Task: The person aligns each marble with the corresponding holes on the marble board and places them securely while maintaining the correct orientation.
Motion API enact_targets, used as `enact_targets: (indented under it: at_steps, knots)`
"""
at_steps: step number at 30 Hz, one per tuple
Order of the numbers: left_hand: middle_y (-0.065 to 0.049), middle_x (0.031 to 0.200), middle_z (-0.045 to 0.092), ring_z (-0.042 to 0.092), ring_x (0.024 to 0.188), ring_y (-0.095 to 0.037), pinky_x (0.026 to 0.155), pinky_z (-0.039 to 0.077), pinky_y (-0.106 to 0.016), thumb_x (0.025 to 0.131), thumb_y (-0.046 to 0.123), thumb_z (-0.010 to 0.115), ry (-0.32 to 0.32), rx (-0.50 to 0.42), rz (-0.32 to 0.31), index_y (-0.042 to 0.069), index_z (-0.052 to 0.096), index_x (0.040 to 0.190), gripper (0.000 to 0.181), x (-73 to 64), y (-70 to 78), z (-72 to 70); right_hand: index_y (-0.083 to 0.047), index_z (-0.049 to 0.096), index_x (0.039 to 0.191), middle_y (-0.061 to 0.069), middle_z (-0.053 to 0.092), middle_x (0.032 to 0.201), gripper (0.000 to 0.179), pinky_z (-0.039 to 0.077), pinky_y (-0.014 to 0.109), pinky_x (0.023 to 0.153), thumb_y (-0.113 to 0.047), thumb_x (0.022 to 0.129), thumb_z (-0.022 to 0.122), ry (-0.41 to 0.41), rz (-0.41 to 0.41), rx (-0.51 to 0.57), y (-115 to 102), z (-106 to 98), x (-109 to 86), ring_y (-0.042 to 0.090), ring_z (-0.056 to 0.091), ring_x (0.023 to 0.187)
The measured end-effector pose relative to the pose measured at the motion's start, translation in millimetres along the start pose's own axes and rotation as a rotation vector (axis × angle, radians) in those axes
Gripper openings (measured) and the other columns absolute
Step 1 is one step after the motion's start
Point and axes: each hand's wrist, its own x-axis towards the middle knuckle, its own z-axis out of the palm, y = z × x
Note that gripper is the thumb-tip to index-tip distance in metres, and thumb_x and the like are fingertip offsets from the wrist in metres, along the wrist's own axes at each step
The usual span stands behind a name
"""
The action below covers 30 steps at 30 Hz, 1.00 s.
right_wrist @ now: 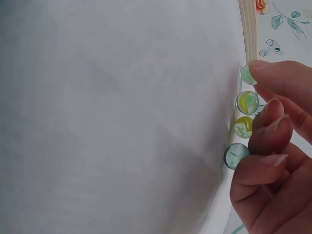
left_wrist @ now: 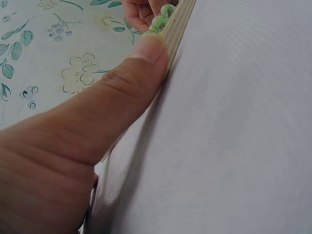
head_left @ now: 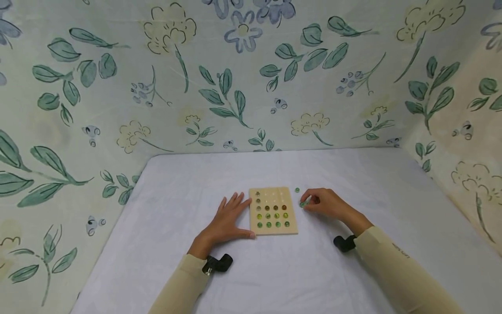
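A square wooden board [head_left: 293,229] with rows of small hollows lies on the white-covered table. Green and yellow-green marbles [head_left: 268,224] fill its two near rows, with brownish marbles [head_left: 276,208] in the row behind and clear ones up its left column. My left hand [head_left: 225,220] lies spread at the board's left side, its thumb [left_wrist: 131,73] along the near corner. To the right of the board, my right hand [head_left: 325,204] pinches at a green marble [right_wrist: 247,74] with its fingertips. Several other marbles [right_wrist: 247,102] sit close by its curled fingers.
A loose green marble [head_left: 297,189] lies off the board's far right corner. Flower-printed cloth [head_left: 243,87] hangs behind the table and along both sides. Each wrist wears a small black camera [head_left: 345,243].
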Motion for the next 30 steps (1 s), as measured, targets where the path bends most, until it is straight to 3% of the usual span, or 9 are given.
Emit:
enact_targets:
  at_steps: [30]
  knots:
    - [-0.007,0.161,0.014,0.003,0.148,-0.024,0.118,-0.003,-0.048,0.066,0.071,0.073,-0.008,0.006,0.000,0.020,0.027,0.154,0.112,0.1,3.1,-1.7,-0.014,0.069,0.096,0.001,0.051,0.071,0.011,0.038,0.028,0.059,-0.012,0.085,0.073,-0.031,-0.025,-0.027,0.5,-0.1,0.9,0.017,0.046,0.069]
